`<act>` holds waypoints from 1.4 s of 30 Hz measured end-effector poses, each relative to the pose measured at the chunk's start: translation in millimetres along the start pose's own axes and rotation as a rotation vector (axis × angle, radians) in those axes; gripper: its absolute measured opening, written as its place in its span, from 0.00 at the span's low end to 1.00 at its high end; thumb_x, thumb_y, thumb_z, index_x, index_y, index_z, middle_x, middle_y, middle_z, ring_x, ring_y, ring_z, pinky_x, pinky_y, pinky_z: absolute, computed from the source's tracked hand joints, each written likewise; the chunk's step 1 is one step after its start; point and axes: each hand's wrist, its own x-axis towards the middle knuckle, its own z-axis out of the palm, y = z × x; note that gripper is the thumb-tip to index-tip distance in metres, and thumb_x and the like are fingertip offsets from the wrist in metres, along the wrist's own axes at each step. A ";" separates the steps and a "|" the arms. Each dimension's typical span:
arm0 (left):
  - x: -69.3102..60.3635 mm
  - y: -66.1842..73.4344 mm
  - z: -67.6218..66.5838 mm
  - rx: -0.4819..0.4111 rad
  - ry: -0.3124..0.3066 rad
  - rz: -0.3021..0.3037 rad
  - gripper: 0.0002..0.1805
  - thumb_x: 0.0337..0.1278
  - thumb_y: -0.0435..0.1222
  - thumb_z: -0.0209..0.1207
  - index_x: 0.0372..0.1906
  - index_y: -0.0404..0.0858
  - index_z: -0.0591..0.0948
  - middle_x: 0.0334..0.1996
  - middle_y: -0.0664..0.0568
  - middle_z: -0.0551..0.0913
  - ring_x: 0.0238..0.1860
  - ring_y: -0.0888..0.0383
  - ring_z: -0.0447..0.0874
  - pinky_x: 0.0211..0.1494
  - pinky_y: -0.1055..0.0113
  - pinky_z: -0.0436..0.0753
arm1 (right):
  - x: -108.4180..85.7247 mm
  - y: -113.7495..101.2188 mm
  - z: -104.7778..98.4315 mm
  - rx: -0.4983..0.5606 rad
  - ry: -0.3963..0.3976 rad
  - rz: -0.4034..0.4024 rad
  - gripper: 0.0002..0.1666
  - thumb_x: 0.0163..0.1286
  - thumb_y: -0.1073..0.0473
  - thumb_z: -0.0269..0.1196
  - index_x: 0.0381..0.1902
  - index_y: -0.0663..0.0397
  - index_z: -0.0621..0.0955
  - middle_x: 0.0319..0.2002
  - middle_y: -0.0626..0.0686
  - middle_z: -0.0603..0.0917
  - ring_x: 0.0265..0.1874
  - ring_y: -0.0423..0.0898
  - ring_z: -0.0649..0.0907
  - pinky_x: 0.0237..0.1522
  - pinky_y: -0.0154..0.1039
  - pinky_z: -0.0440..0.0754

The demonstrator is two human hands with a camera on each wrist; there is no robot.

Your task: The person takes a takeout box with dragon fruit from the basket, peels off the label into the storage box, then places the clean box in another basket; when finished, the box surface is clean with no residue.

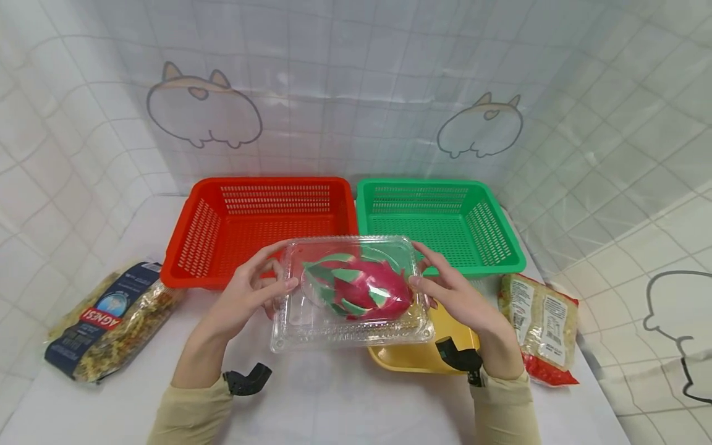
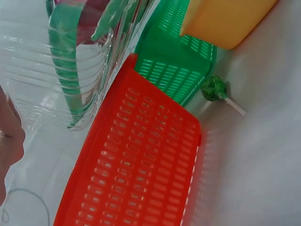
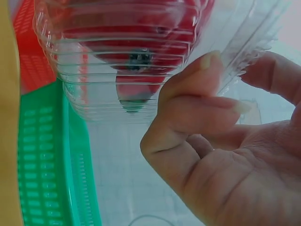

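Note:
A clear plastic clamshell box [image 1: 356, 337] is held up over the table between both hands, its lid down. Inside lies a pink and green dragon fruit [image 1: 361, 287], also visible through the ribbed plastic in both wrist views. My left hand [image 1: 245, 290] grips the box's left side, thumb on top. On the right side my right hand [image 1: 458, 293] does the same, its curled fingers [image 3: 188, 113] under the rim in the right wrist view. Only a bit of the left hand shows at the edge of the left wrist view.
Behind the box stand a red basket [image 1: 189, 247] and a green basket [image 1: 500, 238]. A yellow container [image 1: 411, 361] is partly beneath it. An Agnesi pasta bag [image 1: 111, 321] lies left, a grain bag [image 1: 542, 321] right. A green-wrapped lollipop [image 2: 214, 88] lies near the baskets.

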 end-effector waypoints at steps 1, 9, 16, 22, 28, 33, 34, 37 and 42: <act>2.2 -0.6 0.6 0.000 -0.001 0.002 0.36 0.65 0.34 0.62 0.75 0.49 0.63 0.35 0.47 0.72 0.20 0.55 0.77 0.22 0.60 0.83 | 0.8 0.7 -0.7 0.002 0.005 0.001 0.40 0.77 0.55 0.56 0.80 0.39 0.52 0.55 0.61 0.65 0.26 0.45 0.77 0.30 0.35 0.78; 15.3 3.1 8.3 0.003 -0.019 -0.010 0.36 0.65 0.37 0.63 0.75 0.50 0.62 0.38 0.44 0.72 0.26 0.53 0.82 0.24 0.59 0.84 | 1.8 6.3 -9.1 0.021 0.022 -0.006 0.40 0.77 0.58 0.55 0.80 0.43 0.52 0.56 0.63 0.64 0.26 0.42 0.77 0.30 0.34 0.78; 23.4 5.4 14.8 0.003 -0.028 -0.035 0.37 0.64 0.41 0.63 0.75 0.54 0.62 0.46 0.41 0.71 0.31 0.50 0.84 0.27 0.56 0.86 | 2.9 10.0 -16.4 0.007 0.068 0.028 0.39 0.77 0.56 0.56 0.80 0.41 0.54 0.59 0.63 0.64 0.26 0.44 0.74 0.31 0.37 0.79; 28.9 7.8 20.9 -0.013 -0.032 -0.039 0.38 0.64 0.42 0.63 0.76 0.56 0.61 0.47 0.41 0.71 0.34 0.50 0.85 0.29 0.54 0.87 | 1.1 9.2 -20.7 0.014 0.108 0.043 0.37 0.77 0.55 0.56 0.79 0.42 0.56 0.59 0.63 0.64 0.27 0.47 0.73 0.31 0.36 0.78; 35.0 10.9 27.4 0.017 -0.010 -0.021 0.37 0.64 0.42 0.63 0.75 0.54 0.62 0.48 0.42 0.71 0.34 0.50 0.85 0.29 0.57 0.86 | 0.1 7.6 -23.8 0.005 0.154 0.049 0.36 0.78 0.52 0.55 0.78 0.40 0.57 0.60 0.61 0.64 0.28 0.46 0.73 0.32 0.35 0.78; 41.2 11.3 35.0 0.046 0.016 0.002 0.36 0.65 0.42 0.63 0.75 0.52 0.63 0.45 0.42 0.71 0.30 0.52 0.83 0.29 0.59 0.86 | -0.7 10.4 -27.4 -0.007 0.192 0.052 0.35 0.78 0.51 0.55 0.78 0.40 0.57 0.59 0.60 0.65 0.28 0.47 0.73 0.34 0.37 0.77; 42.4 11.1 36.4 0.051 0.021 0.009 0.35 0.65 0.41 0.63 0.75 0.52 0.63 0.44 0.42 0.71 0.30 0.53 0.82 0.29 0.60 0.86 | -0.9 11.0 -28.1 -0.006 0.197 0.050 0.35 0.78 0.51 0.55 0.78 0.41 0.57 0.59 0.60 0.65 0.27 0.47 0.72 0.33 0.37 0.77; 45.4 10.7 40.8 0.047 0.032 0.022 0.34 0.67 0.40 0.61 0.75 0.51 0.64 0.43 0.42 0.71 0.28 0.54 0.80 0.27 0.62 0.85 | -0.3 13.2 -30.4 -0.005 0.214 0.045 0.34 0.78 0.51 0.54 0.77 0.41 0.59 0.58 0.59 0.66 0.28 0.48 0.72 0.32 0.37 0.77; 52.0 12.0 50.1 0.034 0.038 0.046 0.33 0.68 0.40 0.60 0.75 0.53 0.64 0.40 0.43 0.70 0.26 0.55 0.77 0.26 0.62 0.82 | -1.2 15.8 -35.5 -0.021 0.258 0.043 0.33 0.78 0.49 0.54 0.77 0.41 0.61 0.59 0.58 0.68 0.40 0.47 0.76 0.38 0.34 0.77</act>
